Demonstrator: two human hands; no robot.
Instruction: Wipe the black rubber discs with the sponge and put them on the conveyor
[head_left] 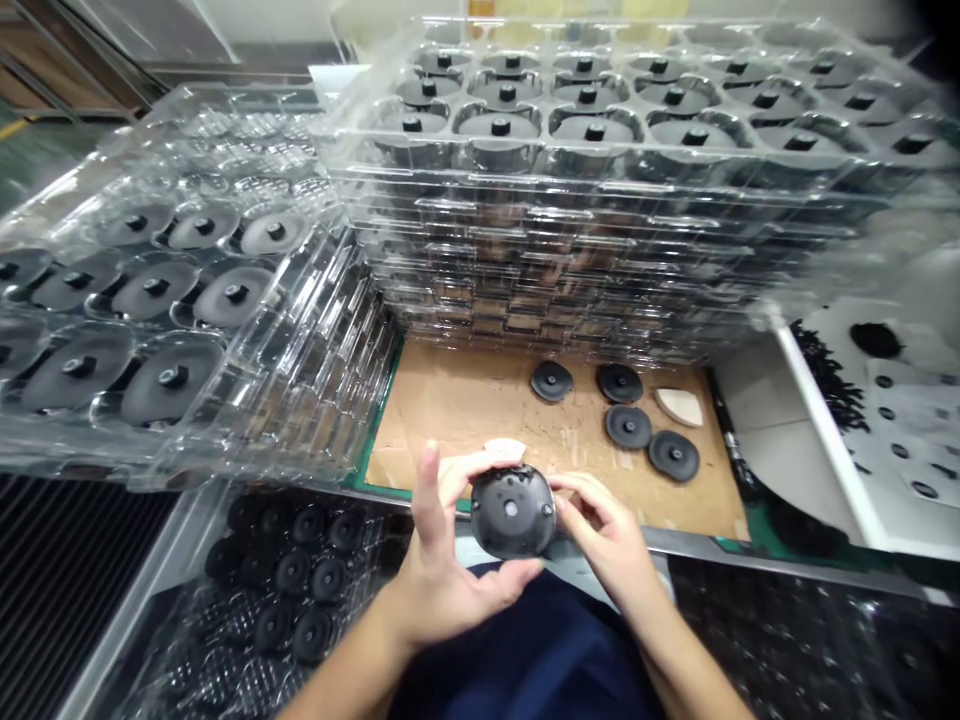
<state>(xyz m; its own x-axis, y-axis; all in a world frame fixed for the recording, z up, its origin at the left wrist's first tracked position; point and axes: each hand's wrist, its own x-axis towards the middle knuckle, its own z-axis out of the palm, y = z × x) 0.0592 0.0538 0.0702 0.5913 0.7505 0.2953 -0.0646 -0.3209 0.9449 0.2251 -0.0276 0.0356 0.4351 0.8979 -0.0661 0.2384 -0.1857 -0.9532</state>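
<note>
A black rounded plastic cap (513, 535) is held up in front of my body, its face with a pale centre spot turned toward me. My left hand (457, 560) grips it by the rim, thumb below and a finger along the top, where a white pad (505, 449) shows behind the fingertips. At its right edge, my right hand (600, 525) pinches the rim near a small knob. Beyond the hands, several similar black caps (628, 427) with centre stubs lie on the cardboard sheet (442, 390), beside a cream wedge-shaped pad (679, 406).
A tall stack of clear plastic trays (525, 240) filled with black caps rises at the back. Another tray stack (277, 330) stands at left. To the right is a white bin (832, 450) with small black parts. Below left sits a lower tray of caps (292, 570).
</note>
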